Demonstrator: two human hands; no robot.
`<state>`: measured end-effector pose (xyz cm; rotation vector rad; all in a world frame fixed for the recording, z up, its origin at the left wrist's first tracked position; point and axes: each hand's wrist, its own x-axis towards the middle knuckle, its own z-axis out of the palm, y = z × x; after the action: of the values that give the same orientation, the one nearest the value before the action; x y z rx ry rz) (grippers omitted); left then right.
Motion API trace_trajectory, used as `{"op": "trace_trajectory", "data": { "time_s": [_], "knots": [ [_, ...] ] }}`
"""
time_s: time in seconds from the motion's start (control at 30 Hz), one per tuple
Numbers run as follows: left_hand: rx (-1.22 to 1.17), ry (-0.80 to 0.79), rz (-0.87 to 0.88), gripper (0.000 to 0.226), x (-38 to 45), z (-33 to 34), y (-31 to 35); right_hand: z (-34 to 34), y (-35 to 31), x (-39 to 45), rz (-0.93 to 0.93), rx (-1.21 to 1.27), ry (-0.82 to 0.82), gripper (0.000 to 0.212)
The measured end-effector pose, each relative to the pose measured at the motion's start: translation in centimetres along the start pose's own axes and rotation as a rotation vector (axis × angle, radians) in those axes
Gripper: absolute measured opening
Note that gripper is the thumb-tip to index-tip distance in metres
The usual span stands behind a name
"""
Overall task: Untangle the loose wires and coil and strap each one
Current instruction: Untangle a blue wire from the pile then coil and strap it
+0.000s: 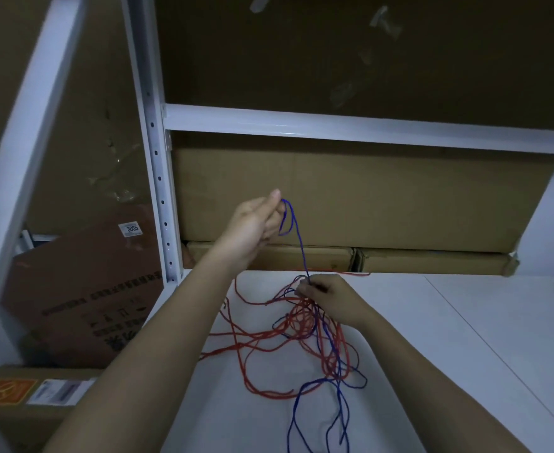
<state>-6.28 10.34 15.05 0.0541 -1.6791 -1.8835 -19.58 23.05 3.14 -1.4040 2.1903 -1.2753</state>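
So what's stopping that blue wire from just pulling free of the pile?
The red wire: the blue wire, stretched from the raised left hand to the right hand, runs down into red loops crossing it on the white table.

Views: 1, head-worn, wide-angle. Facing forward and down over a white shelf surface point(465, 338), close above both forearms. Shelving upright point(158, 178) at left, stacked cardboard boxes point(367, 197) directly ahead.
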Motion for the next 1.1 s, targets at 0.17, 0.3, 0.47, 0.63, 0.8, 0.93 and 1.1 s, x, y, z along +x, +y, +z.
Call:
{"op": "trace_trajectory", "data": {
  "time_s": [0.17,0.3,0.47,0.63,0.8,0.93,1.1],
  "knots": [
    [-0.552,-0.019,0.043,0.036,1.6,1.7,3.3,0.7,-0.1,0.2,-0.013,-0.07,-0.051,0.022],
    [-0.338,0.046,0.082,0.03,2.0,2.4,3.6,0.1,-0.7,0.4,-0.018,-0.049,-0.064,0.021],
    [-0.49,0.199,0.072,0.029,2.8,2.1,3.4,-0.6,-4.8,1.0,-0.138,0.113,0.066,0.031],
    [0.498,0.264,0.136,0.03,3.2,0.7,-0.8,0.5,-5.4,-0.4,-0.277,-0.097,0.035,0.027],
    [1.101,-0.211,-0.033,0.033,1.6,-2.9,-5.2,-0.4,-4.9,0.0,-0.207,0.014,0.18,0.027],
    [0.933,-0.333,-0.144,0.051,-0.3,-2.8,-5.9,-0.8,-3.8,0.6,-0.147,0.066,0.254,0.021],
    [0.115,-0.206,-0.189,0.035,-1.3,-1.9,-4.8,0.5,-3.1,0.4,-0.1,0.212,0.151,0.027]
  ]
}}
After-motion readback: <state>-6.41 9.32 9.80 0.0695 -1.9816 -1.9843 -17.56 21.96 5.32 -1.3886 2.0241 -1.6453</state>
